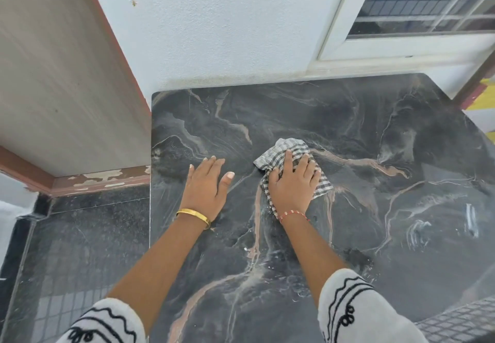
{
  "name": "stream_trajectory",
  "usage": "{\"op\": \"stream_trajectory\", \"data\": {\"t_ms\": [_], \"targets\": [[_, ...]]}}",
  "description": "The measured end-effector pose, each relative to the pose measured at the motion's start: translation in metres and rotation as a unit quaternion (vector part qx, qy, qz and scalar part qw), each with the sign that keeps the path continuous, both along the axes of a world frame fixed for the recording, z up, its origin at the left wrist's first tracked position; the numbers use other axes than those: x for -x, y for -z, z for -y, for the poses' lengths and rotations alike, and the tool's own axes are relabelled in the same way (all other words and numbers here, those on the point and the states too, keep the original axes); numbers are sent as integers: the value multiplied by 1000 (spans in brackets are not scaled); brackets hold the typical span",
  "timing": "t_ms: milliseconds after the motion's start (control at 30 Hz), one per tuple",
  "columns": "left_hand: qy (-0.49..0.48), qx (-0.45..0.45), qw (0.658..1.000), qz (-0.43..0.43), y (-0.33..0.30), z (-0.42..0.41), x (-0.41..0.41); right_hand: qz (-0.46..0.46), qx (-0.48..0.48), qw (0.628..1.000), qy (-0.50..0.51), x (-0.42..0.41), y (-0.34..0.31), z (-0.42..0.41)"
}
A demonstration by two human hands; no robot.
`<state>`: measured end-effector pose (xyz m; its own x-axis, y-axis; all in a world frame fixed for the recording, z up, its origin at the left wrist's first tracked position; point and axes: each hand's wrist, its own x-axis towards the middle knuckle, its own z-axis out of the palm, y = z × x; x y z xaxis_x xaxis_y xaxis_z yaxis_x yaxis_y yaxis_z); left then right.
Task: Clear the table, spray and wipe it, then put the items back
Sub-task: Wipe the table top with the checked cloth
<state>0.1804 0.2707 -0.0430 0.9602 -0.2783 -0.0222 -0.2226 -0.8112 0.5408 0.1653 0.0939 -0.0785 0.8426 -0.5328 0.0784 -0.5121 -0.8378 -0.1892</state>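
Observation:
The table (pixel 375 133) has a dark marble-patterned top with pale and pinkish veins, and it fills the middle and right of the view. A crumpled grey-and-white checked cloth (pixel 284 152) lies on it near the centre. My right hand (pixel 293 184) presses flat on the cloth with straight, spread fingers. To its left, my left hand (pixel 207 184) rests flat on the bare tabletop, fingers together, holding nothing. Wet streaks and small droplets show on the surface at the right and near my right forearm.
A white wall (pixel 227 34) runs along the table's far edge, with a barred window (pixel 428 2) at the upper right. A pale wooden panel (pixel 59 75) with a reddish edge stands at the left. Dark floor tiles (pixel 80 249) lie beside the table's left edge.

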Motion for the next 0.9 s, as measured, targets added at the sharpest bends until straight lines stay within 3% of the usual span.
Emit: {"op": "stream_trajectory", "data": {"t_ms": [133,333,633,900], "targets": [[-13,4,1000,-9,0,-45,17,-37,-23,999,21,5,2,-45],[-86,28,996,21,1,-122,12,-28,-5,999,-43,-18,-2,-136],[-123,47,990,42,3,-166,12,-27,30,967,-251,-43,-4,-205],[-138,86,987,-5,10,-147,42,-47,0,928,-370,26,-3,-201]]}}
